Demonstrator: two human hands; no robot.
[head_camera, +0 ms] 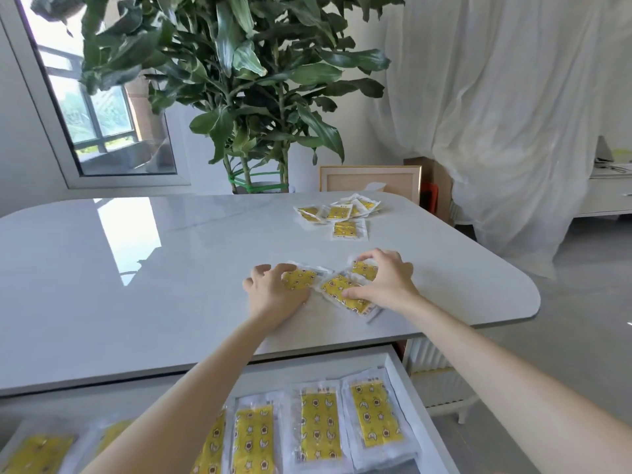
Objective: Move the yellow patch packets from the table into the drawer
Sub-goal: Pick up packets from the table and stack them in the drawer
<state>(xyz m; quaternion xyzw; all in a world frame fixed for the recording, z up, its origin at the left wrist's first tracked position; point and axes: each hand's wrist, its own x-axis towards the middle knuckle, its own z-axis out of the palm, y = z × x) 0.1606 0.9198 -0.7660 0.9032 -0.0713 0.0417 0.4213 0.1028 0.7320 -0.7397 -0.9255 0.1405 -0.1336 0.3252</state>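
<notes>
Reaching out over the white table, both bare arms stretch from the lower edge toward three yellow patch packets lying close together near the table's right front. The left hand sits on the left packet, its fingers curled so that the tips press down on the packet's near-left end, the thumb spread off to the left. The right hand arches over the right packet, its fingers bent and hooked round the far edge of the clear wrapper, while the thumb lies flat on the middle packet, which is turned at an angle and overlaps the other two. Whether either packet is off the tabletop cannot be told. Farther back on the same side lies a loose heap of packets, with one single packet just in front of it. Under the table's front edge the drawer stands pulled open, and a row of packets lies side by side in it, partly hidden by the left forearm. Behind the table rise a leafy plant, a window, a leaning picture frame and a white curtain.
</notes>
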